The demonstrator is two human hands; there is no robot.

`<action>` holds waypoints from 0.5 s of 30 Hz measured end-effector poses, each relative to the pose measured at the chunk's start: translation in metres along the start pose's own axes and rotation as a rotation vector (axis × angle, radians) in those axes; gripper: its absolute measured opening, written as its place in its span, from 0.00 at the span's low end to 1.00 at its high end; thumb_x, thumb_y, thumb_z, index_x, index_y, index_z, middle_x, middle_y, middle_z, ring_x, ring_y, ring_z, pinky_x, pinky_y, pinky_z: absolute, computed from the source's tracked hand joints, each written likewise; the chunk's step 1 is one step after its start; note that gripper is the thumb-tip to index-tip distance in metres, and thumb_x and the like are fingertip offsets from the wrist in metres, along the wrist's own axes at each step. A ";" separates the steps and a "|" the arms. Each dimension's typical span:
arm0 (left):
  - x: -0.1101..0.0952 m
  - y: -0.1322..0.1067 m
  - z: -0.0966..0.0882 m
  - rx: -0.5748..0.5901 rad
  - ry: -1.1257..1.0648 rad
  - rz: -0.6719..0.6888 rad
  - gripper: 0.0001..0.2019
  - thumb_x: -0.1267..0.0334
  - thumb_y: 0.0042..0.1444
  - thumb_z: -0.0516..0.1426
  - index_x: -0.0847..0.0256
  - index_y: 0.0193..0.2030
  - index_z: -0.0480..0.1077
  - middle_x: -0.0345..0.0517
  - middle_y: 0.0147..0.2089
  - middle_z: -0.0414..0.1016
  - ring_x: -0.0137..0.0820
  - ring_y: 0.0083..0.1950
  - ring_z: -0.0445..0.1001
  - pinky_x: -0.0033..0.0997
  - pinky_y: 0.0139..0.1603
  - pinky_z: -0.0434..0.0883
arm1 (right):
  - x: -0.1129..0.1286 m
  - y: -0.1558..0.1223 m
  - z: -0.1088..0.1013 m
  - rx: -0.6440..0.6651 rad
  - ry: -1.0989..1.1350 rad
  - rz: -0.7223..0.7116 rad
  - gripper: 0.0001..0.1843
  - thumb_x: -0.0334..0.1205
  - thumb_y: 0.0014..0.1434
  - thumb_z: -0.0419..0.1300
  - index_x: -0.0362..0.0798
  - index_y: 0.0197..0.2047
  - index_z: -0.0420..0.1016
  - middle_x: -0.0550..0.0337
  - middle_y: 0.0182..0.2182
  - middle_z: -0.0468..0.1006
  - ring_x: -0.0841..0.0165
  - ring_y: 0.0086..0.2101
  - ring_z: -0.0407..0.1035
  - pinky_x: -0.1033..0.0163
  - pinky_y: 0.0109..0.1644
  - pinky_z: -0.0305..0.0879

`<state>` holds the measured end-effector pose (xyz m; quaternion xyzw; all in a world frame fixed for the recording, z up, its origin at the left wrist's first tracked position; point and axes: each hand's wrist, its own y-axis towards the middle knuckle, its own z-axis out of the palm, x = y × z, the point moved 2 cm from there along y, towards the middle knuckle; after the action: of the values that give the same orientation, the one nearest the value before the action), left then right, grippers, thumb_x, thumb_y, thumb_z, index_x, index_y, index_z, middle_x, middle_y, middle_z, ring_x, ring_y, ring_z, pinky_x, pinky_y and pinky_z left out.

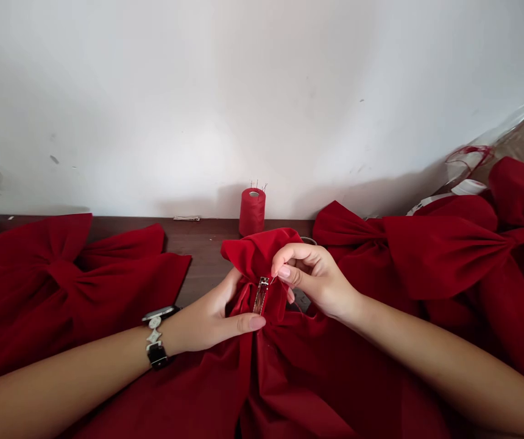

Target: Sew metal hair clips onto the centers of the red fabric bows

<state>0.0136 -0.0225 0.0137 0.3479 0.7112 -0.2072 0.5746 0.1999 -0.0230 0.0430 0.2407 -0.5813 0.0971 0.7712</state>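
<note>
Right grip pinching a fine needle at the red bow; left grip pressing its gathers just below a metal hair clip; red thread spool behind, on the bench.

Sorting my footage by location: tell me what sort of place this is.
Probably a small sewing workshop making fabric bows: large red fabric bows spread over a dark wooden table, a tall spool of red thread, and a narrow silver metal hair clip against another bow.

Matt red cloth, glossy metal hair clip.
</note>
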 end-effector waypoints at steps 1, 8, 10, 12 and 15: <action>0.000 0.000 0.000 0.007 0.000 -0.015 0.35 0.53 0.60 0.58 0.53 0.71 0.49 0.51 0.71 0.56 0.45 0.70 0.57 0.44 0.69 0.59 | 0.000 0.000 0.000 -0.012 -0.006 -0.010 0.06 0.35 0.60 0.63 0.43 0.32 0.75 0.66 0.22 0.72 0.81 0.18 0.65 0.75 0.22 0.62; 0.001 0.001 0.003 -0.094 -0.094 -0.003 0.32 0.54 0.59 0.59 0.57 0.67 0.55 0.54 0.67 0.63 0.46 0.67 0.63 0.44 0.66 0.63 | 0.003 -0.001 0.001 -0.021 -0.052 -0.033 0.06 0.36 0.60 0.63 0.43 0.32 0.76 0.65 0.24 0.73 0.80 0.18 0.66 0.75 0.22 0.64; -0.001 0.001 0.004 -0.112 -0.112 -0.011 0.30 0.54 0.59 0.59 0.58 0.66 0.57 0.54 0.65 0.66 0.45 0.65 0.65 0.43 0.65 0.65 | 0.003 0.000 0.001 -0.017 -0.058 -0.031 0.06 0.36 0.60 0.63 0.43 0.32 0.76 0.65 0.24 0.73 0.80 0.18 0.66 0.75 0.22 0.64; -0.002 0.001 0.003 -0.130 -0.114 -0.021 0.31 0.55 0.59 0.60 0.58 0.66 0.57 0.54 0.65 0.66 0.45 0.65 0.65 0.43 0.65 0.65 | 0.003 0.000 0.000 -0.025 -0.059 -0.021 0.07 0.38 0.59 0.64 0.43 0.31 0.75 0.65 0.24 0.73 0.80 0.18 0.66 0.74 0.21 0.64; -0.005 0.001 0.002 -0.156 -0.132 -0.029 0.33 0.56 0.56 0.62 0.58 0.66 0.56 0.55 0.65 0.66 0.46 0.66 0.65 0.45 0.66 0.64 | 0.003 0.001 -0.001 -0.047 -0.035 -0.011 0.08 0.39 0.58 0.65 0.43 0.32 0.75 0.65 0.22 0.73 0.79 0.18 0.65 0.73 0.21 0.65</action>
<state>0.0165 -0.0246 0.0175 0.2773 0.6907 -0.1819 0.6426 0.2010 -0.0221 0.0455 0.2273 -0.5955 0.0751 0.7669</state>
